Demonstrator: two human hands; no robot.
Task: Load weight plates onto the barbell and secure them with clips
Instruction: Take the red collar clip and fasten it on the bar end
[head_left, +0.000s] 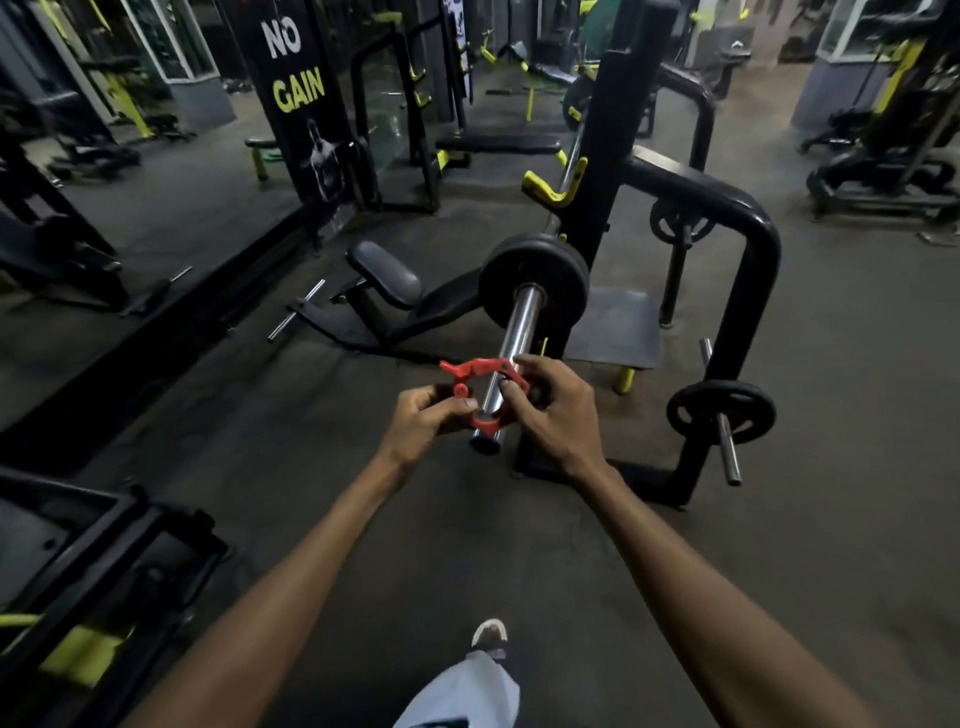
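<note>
Centre of frame: red plastic ring-shaped collar clip (480, 397) around the outer end of the chrome steel barbell sleeve (511, 353), lever open, well short of the black round weight plates (532, 283). Left hand (426, 423) and right hand (553, 410) pinching its two sides. Best slid squarely up against the plates, then lever snapped shut.

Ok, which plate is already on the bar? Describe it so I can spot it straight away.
Find the black rack upright with yellow hooks at centre. The chrome barbell sleeve runs from it toward the hands, and the loaded plate sits at its far end. Unlike the spoked plate on the storage peg at right, it is solid-faced.
</note>
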